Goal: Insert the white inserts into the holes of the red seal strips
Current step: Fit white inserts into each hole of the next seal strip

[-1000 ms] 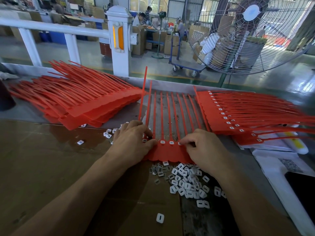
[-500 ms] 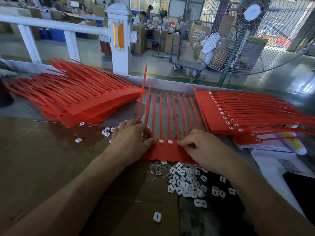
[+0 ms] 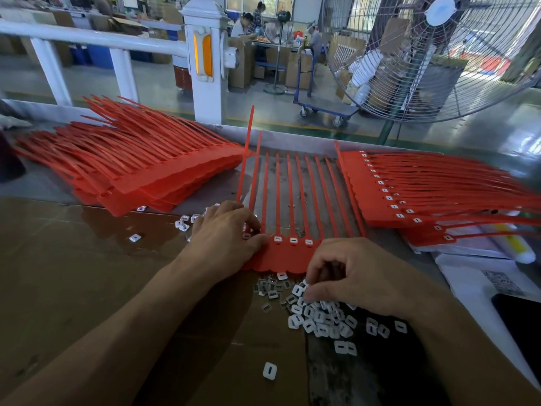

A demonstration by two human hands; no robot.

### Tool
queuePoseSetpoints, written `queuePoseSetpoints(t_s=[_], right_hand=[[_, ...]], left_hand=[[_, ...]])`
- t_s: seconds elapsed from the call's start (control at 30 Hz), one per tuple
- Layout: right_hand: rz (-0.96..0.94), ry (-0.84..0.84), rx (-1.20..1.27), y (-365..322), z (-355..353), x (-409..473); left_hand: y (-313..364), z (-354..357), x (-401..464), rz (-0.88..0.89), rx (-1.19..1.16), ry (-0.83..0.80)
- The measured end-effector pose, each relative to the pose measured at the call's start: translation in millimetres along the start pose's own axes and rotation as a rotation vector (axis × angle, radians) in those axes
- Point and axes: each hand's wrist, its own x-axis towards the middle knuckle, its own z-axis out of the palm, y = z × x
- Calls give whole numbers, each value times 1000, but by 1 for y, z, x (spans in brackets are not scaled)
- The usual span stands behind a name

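A red seal strip sheet (image 3: 285,256) lies in front of me, its long tails pointing away. Three white inserts (image 3: 293,240) sit in holes along its head. My left hand (image 3: 225,235) rests on the sheet's left end, fingers curled over the leftmost holes. My right hand (image 3: 348,276) is at the near edge of the sheet, over the heap of loose white inserts (image 3: 319,315), fingertips pinching one white insert (image 3: 298,290).
A stack of red seal strips without inserts (image 3: 140,174) lies at the left, a stack with inserts (image 3: 409,189) at the right. Stray inserts (image 3: 183,225) lie by the left hand. Papers (image 3: 474,276) and a dark phone (image 3: 524,317) at right. Fan (image 3: 433,54) behind the table.
My right hand left the sheet's head and dropped back to the insert heap, where it now pinches an insert. A third insert now shows in the sheet. The left hand stayed put.
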Motion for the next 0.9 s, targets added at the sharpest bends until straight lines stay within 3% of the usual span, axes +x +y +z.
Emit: queuePoseSetpoints(t_s=[0.13, 0.43, 0.7, 0.9], right_hand=[[4, -4, -71, -1, 2, 0], [-8, 52, 9, 4, 6, 1], [106, 509, 160, 19, 4, 7], [205, 564, 156, 31, 9, 14]], left_hand=[[1, 0, -1, 3, 0, -1], [0, 0, -1, 7, -6, 11], [1, -1, -2, 7, -2, 2], [0, 0, -2, 16, 2, 4]])
